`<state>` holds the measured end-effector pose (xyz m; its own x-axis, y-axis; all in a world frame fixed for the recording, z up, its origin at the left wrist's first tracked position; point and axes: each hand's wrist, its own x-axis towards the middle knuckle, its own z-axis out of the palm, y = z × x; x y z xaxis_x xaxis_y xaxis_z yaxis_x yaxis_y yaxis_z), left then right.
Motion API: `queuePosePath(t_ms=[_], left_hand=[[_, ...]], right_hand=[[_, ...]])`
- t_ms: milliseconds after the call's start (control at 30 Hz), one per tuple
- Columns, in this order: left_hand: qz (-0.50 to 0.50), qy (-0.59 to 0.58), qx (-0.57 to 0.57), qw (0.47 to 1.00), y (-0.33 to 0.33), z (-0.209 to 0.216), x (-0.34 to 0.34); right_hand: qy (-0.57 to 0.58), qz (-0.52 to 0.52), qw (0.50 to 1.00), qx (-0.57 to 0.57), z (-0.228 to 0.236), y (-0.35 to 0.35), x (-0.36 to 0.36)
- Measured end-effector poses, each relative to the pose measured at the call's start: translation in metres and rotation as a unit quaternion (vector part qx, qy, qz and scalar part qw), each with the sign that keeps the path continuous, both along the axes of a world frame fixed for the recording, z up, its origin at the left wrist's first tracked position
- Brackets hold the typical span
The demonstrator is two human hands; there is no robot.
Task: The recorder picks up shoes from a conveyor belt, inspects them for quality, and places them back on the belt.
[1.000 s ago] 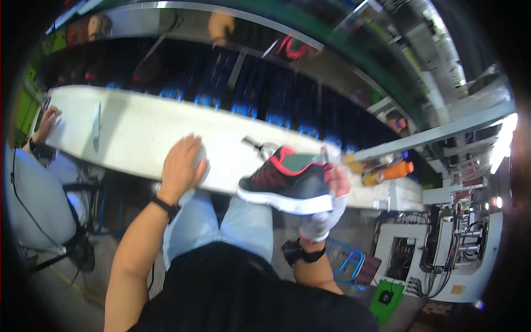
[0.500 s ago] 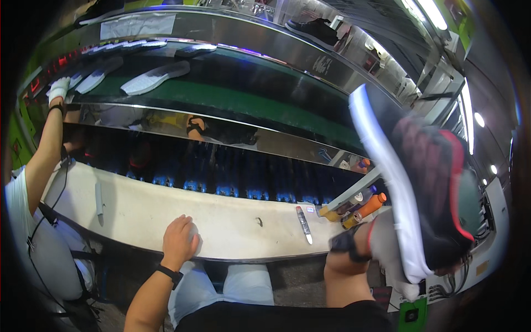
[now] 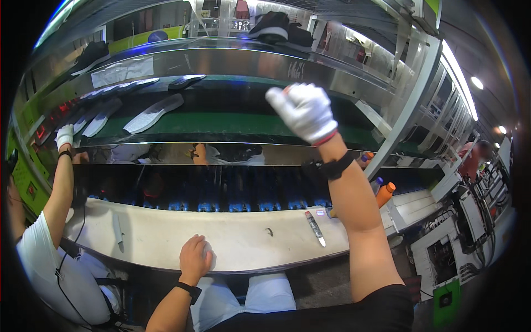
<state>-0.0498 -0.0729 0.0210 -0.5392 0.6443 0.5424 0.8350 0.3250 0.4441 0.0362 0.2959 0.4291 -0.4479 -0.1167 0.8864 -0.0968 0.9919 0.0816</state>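
Observation:
My left hand [image 3: 194, 259] is bare and lies on the pale worktable [image 3: 249, 232] by its near edge. Its fingers are stretched out, with nothing in them. My right hand [image 3: 305, 112], in a white glove with a red cuff, is raised before the green conveyor belt [image 3: 221, 119]. Its fingers look curled in, the thumb side sticks out leftward, and nothing shows in the grip. To the right of that hand, a long white strip [image 3: 373, 117], perhaps a shoe sole, lies at the belt. Left of it rests a pale shoe sole [image 3: 154, 114].
Another person's gloved hand [image 3: 64, 134] reaches to the belt at far left, near more soles [image 3: 102, 117]. Dark shoes [image 3: 271, 27] stand on the upper shelf. The table bears a knife-like tool [image 3: 315, 228] and a grey strip [image 3: 118, 231]. An orange bottle [image 3: 385, 193] stands behind my right forearm.
My right hand has swung up and left from the lower right; the black-and-red shoe with a white sole is no longer in it. The view has turned right. My left hand stays on the table.

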Motion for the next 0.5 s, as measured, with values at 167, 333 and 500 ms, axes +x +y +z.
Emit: queuePosePath(t_ms=[167,333,500], left_hand=[[0.003,0.003,-0.01,1.0,-0.001,0.007,0.002],[-0.063,0.003,-0.124,0.99,0.001,0.03,-0.033],[-0.084,0.109,-0.16,0.978,0.057,0.051,-0.149]], right_hand=[[-0.264,-0.168,0.948,-0.062,-0.057,0.021,-0.033],[-0.241,-0.235,0.925,-0.179,-0.086,0.04,-0.053],[-0.14,-0.227,0.947,-0.182,-0.094,0.043,-0.051]])
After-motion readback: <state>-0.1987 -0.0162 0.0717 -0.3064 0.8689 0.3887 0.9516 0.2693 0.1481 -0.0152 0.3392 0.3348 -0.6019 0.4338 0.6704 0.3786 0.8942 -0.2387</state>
